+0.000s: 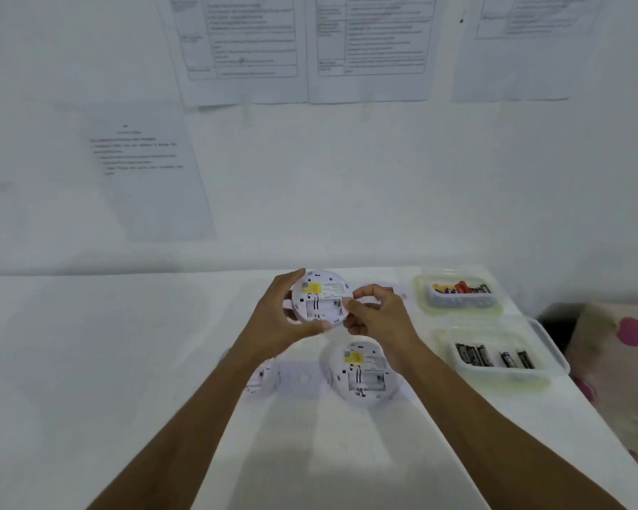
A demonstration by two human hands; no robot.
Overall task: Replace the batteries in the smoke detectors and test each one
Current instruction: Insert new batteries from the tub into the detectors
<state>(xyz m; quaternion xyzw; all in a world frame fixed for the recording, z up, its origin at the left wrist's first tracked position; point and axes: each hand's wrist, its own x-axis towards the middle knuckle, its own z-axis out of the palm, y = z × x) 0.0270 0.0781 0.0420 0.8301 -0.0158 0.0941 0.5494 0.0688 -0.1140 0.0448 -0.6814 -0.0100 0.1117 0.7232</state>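
My left hand holds a round white smoke detector above the table, its back facing me with a yellow label and an open battery bay. My right hand grips the same detector at its right edge with thumb and fingers. A second detector lies back-up on the table below my hands. A third white piece shows partly beside my left forearm, blurred.
A clear tub with coloured batteries stands at the back right of the white table. Nearer me, another clear tub holds several black batteries. Printed sheets hang on the wall. A spotted cushion lies past the right table edge.
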